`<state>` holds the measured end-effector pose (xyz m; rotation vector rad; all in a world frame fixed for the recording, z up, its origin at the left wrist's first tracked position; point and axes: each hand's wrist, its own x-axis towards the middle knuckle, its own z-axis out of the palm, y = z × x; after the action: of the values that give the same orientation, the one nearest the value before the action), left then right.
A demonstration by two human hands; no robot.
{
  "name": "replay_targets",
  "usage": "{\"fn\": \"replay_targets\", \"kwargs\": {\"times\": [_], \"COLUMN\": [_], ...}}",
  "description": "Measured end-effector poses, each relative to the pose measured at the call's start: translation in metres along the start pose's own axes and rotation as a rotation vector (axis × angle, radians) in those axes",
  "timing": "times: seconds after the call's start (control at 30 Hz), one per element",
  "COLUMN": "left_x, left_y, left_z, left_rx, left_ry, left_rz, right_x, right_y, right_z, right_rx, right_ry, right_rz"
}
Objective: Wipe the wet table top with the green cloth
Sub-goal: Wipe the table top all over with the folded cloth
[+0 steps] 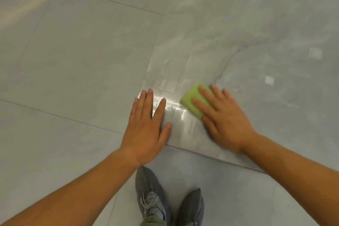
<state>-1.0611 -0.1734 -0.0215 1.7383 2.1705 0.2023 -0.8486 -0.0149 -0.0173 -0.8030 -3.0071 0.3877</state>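
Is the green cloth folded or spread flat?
Folded: the green cloth forms a thick compact pad under the right hand, not a thin sheet.

No text, label, brand, number or sign can be read anywhere in the view. Nothing is printed on the table, on the green cloth, or on the grey shoes, so far as can be made out.
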Motion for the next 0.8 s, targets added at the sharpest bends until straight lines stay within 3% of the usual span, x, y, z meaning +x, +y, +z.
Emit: {"fn": "replay_targets", "kwargs": {"times": [0.13, 0.23, 0.3, 0.37, 0.5, 0.7, 0.8], "left_x": [-0.006, -0.023, -0.035, -0.042, -0.039, 0.011, 0.067], "left_y": [0.000, 0.003, 0.004, 0.002, -0.003, -0.034, -0.050], "left_z": [-0.004, -0.002, 0.003, 0.007, 0.007, -0.019, -0.037], "left_rx": [-0.076, -0.095, -0.108, -0.121, -0.199, -0.573, -0.807], "left_ry": [0.058, 0.048, 0.013, 0.008, 0.075, 0.311, 0.210], "left_rz": [-0.080, -0.185, -0.176, -0.151, -0.135, -0.237, -0.336], "right_x": [0.033, -0.005, -0.038, -0.051, -0.011, 0.121, 0.092], "right_y": [-0.010, -0.045, -0.053, -0.049, -0.046, -0.070, -0.089], "right_z": [0.000, 0.014, 0.019, 0.020, 0.011, 0.012, 0.023], "right_rx": [0.062, 0.029, 0.019, 0.028, 0.036, 0.030, 0.003], "right_ry": [0.079, 0.029, -0.037, -0.071, -0.077, 0.023, 0.027], "right_rz": [0.380, 0.180, -0.001, -0.071, -0.047, 0.188, 0.045]}}
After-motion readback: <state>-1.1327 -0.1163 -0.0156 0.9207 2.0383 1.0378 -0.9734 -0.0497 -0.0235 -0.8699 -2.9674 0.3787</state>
